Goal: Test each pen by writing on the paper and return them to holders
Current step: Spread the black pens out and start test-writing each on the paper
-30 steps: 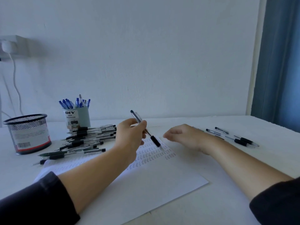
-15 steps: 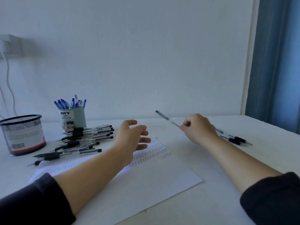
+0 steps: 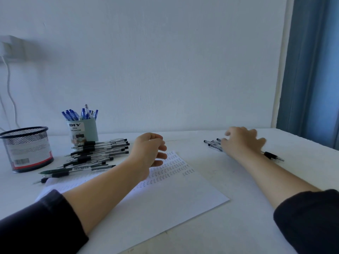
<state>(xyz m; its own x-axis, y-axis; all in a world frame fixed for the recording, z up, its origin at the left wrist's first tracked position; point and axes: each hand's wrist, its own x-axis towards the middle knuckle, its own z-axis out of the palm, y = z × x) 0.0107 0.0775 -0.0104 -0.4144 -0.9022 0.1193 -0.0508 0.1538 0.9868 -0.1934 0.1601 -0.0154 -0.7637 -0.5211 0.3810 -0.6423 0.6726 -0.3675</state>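
The right hand (image 3: 242, 142) lies on the small bunch of pens (image 3: 213, 144); whether it grips one, I cannot tell. The pens point left to right. The left hand (image 3: 148, 153) is loose, holding nothing.

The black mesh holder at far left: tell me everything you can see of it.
The black mesh holder is a round wire-mesh cup with a solid dark rim and a white label bearing a barcode and a red band near its base. It stands upright at the table's left edge, apart from the pen pile. No pens show above its rim; neither hand touches it.
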